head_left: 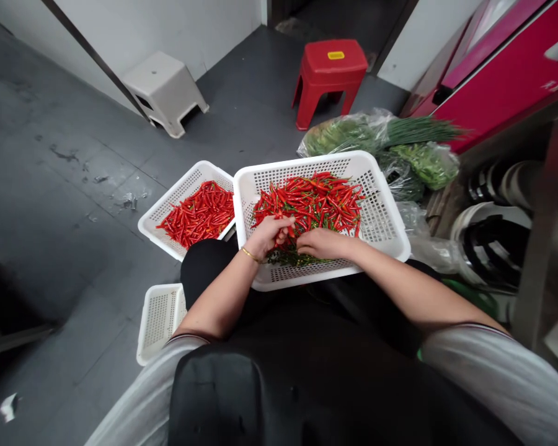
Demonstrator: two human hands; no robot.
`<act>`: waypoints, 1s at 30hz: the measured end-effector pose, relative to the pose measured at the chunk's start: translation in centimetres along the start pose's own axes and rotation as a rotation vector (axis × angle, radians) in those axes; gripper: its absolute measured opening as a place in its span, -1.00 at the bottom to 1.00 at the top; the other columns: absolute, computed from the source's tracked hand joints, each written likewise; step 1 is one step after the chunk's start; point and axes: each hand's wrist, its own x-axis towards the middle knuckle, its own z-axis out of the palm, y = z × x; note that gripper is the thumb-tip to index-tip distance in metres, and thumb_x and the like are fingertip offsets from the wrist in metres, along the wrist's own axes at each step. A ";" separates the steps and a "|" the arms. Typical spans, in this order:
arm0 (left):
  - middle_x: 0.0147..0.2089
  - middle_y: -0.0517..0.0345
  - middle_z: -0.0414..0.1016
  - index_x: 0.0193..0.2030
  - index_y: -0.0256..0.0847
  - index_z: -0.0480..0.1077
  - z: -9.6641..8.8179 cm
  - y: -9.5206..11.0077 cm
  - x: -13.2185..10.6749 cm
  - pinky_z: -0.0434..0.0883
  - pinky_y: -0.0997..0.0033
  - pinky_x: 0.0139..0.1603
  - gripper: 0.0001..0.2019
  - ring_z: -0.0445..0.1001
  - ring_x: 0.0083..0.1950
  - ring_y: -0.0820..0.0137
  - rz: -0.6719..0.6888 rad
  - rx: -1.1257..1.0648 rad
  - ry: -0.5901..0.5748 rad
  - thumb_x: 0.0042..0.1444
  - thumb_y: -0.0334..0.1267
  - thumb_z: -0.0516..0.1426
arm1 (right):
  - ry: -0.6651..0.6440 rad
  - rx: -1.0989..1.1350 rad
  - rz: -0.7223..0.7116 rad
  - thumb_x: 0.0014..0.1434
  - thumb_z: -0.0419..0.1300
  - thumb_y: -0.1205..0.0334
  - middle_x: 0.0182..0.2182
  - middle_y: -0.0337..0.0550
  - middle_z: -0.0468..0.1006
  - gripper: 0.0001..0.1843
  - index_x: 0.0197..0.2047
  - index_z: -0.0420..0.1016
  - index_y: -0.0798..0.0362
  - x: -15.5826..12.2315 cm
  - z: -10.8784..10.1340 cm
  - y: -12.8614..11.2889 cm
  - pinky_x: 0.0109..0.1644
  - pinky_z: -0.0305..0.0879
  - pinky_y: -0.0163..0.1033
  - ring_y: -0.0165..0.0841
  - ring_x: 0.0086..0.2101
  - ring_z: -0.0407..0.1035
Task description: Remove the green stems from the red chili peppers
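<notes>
A white perforated basket (385, 229) rests across my lap, holding a heap of red chili peppers (320, 195) with green stems. Over its near left part, my left hand (272, 235) is closed around red chilies, with the thumb laid over them. My right hand (320, 243) is beside it, fingers curled down at the near edge of the heap; what its fingertips pinch is hidden. Dark green stems (295, 255) lie under both hands. To the left, a second white basket (153, 224) holds red chilies (199, 214) that show little green.
A smaller white basket (160, 319) sits on the floor at lower left. Beyond stand a grey stool (162, 83) and a red stool (332, 71). Bagged green vegetables (348, 135) lie past the basket, near a pink cabinet (506, 74). Shelving with buckets (488, 241) borders the right.
</notes>
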 end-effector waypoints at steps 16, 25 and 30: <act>-0.74 0.45 0.11 -0.52 -0.19 0.16 0.3 0.4 0.3 -0.07 0.58 -0.74 -0.56 0.05 -0.75 0.65 0.201 -0.020 0.174 -0.29 -0.29 0.41 | 0.366 -0.120 0.458 0.31 0.00 0.14 -0.18 -0.01 0.61 -0.68 -0.15 0.53 0.13 3.7 -2.1 3.8 -0.08 0.29 -0.28 -0.26 -0.17 0.49; -0.71 0.36 0.24 -0.54 -0.20 0.16 -0.2 0.5 -0.1 0.06 0.56 -0.75 -0.55 0.14 -0.74 0.60 0.268 -0.032 0.245 -0.19 -0.08 0.38 | 0.293 -0.236 0.523 0.28 -0.03 0.30 -0.04 0.19 0.54 -0.66 0.02 0.45 0.20 6.9 -1.2 3.4 -0.05 0.32 -0.16 -0.11 -0.08 0.47; -0.66 0.32 0.28 -0.46 -0.25 0.29 0.0 0.9 0.0 0.09 0.59 -0.71 -0.64 0.21 -0.69 0.60 0.205 -0.141 0.175 -0.12 -0.11 0.36 | 0.368 -0.206 0.525 0.31 -0.02 0.21 -0.05 0.09 0.56 -0.69 -0.03 0.46 0.12 4.3 -3.2 3.5 0.00 0.30 -0.20 -0.17 -0.08 0.45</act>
